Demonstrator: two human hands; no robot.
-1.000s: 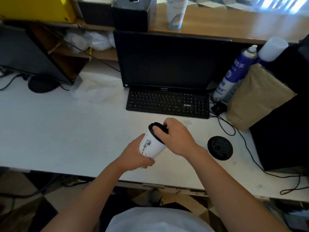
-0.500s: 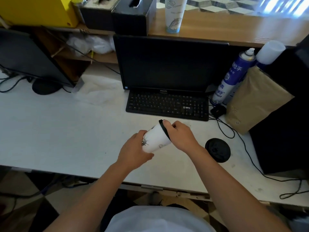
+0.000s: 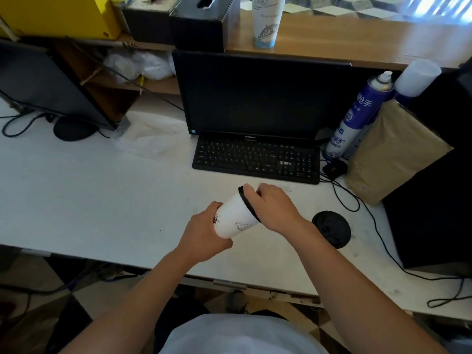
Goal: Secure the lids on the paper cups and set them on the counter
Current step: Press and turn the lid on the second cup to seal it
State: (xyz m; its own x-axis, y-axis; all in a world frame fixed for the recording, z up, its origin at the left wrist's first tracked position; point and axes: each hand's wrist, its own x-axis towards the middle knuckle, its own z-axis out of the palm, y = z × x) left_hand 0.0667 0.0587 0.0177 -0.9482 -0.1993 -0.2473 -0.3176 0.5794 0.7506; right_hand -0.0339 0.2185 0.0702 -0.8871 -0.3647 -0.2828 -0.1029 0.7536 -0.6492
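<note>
A white paper cup (image 3: pixel 233 217) with small black drawings is held above the white desk (image 3: pixel 89 200), tipped so its mouth points up and to the right. My left hand (image 3: pixel 203 235) grips its base. My right hand (image 3: pixel 277 206) is closed over the black lid (image 3: pixel 249 204) sitting on the cup's rim. A second black lid (image 3: pixel 331 229) lies flat on the desk to the right of my right hand. On the wooden counter (image 3: pixel 357 39) at the back stands a tall white cup with a blue bridge print (image 3: pixel 267 20).
A black keyboard (image 3: pixel 255 157) and monitor (image 3: pixel 255 95) stand just behind my hands. To the right are a blue spray can (image 3: pixel 357 116), a brown paper bag (image 3: pixel 393 152), a black box (image 3: pixel 434 195) and trailing cables (image 3: pixel 378 226). Another monitor (image 3: pixel 43 83) stands at the left.
The cup has tipped from nearly upright to lying over toward the right, and both hands have risen slightly with it. My right hand stays on the lid.
</note>
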